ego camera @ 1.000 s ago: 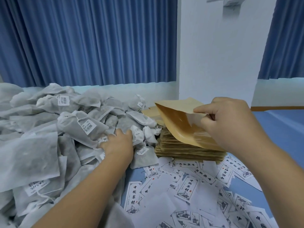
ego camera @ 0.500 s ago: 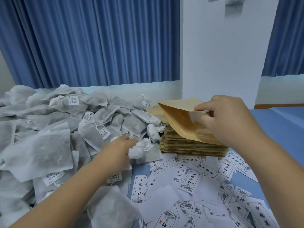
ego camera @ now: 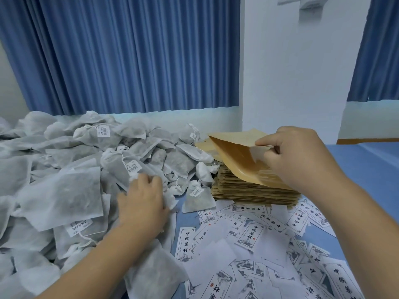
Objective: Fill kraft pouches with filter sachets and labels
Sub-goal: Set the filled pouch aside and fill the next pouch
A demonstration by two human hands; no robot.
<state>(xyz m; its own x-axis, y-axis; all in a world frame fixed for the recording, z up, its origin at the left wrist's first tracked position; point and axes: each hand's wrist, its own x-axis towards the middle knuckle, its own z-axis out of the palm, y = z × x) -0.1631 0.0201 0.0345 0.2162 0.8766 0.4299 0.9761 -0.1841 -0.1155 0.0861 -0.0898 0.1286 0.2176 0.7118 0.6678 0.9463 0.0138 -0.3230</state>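
Kraft pouch (ego camera: 237,156), mouth parted, tilts over the stack of flat pouches (ego camera: 248,190) near the counter's (ego camera: 367,169) far edge, its upper rim pinched by the right hand (ego camera: 302,156). The left hand (ego camera: 142,201) rests on the heap of sachets (ego camera: 64,190) at the left edge, fingertips buried; whether it grips one cannot be told. Labels (ego camera: 248,231) litter the near side.

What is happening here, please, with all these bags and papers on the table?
A person is packing pouches by hand. The right hand pinches the top edge of one kraft pouch and holds its mouth open above the stack of flat pouches. The left hand reaches into the heap of filter sachets; its fingers are hidden there, so I cannot tell if it grips one. Printed labels lie scattered on the blue table. No sachet shows in the pouch yet.
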